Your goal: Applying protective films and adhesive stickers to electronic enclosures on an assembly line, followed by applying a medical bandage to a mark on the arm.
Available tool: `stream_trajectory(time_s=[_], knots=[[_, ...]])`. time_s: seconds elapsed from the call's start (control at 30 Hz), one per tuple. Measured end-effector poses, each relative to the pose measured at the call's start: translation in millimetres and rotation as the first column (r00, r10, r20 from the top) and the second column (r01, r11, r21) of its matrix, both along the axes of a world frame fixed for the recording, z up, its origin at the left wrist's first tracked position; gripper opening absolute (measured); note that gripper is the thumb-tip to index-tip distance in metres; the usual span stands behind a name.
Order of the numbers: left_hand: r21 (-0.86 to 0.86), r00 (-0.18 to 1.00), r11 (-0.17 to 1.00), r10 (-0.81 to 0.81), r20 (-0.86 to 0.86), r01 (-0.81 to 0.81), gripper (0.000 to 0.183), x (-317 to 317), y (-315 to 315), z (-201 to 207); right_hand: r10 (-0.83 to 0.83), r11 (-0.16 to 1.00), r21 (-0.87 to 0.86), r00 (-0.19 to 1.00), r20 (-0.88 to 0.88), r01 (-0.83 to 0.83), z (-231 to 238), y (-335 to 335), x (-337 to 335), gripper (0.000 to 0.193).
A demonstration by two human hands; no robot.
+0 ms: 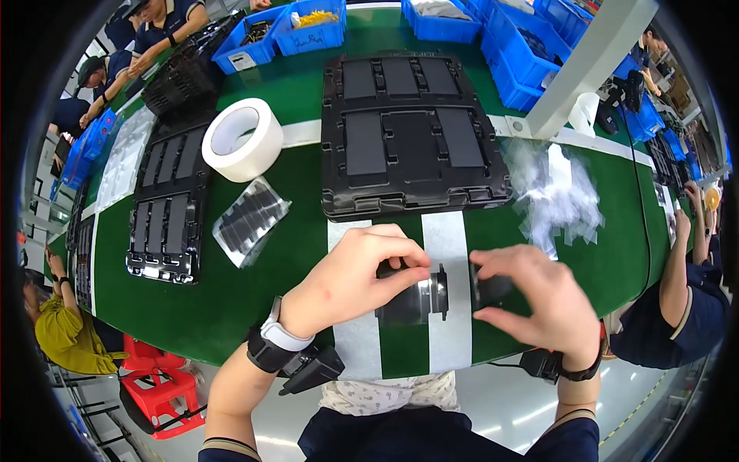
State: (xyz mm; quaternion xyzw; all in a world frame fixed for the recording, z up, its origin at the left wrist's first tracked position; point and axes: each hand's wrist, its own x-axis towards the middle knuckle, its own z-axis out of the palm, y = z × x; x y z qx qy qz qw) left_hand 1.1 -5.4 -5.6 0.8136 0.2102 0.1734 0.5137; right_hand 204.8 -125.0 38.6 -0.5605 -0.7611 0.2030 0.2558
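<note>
Green surface with two white strips carries, far side, a stack of black trays and a second black tray at left, then a roll of white tape, a heap of clear film scraps and a clear bag of dark strips. Near edge, over the white strips: left hand, fingers pinching the top of a dark flat part; right hand, fingers closed on a small black piece just beside that part's right end.
</note>
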Motion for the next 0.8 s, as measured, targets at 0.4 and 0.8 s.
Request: stream_trajectory(time_s=[0.4,0.8], knots=[[0.259,0.988,0.963,-0.036,-0.152,0.075,0.026,5.3,-15.9,-11.8,0.064,0.997,-0.036,0.995,0.082,-0.061,-44.9,-18.5,15.9,0.031],[0.228,0.970,0.971,-0.013,-0.241,0.069,0.023,7.3,-18.8,-8.1,0.064,0.984,0.158,0.990,0.129,-0.084,-56.6,-22.1,5.9,0.033]])
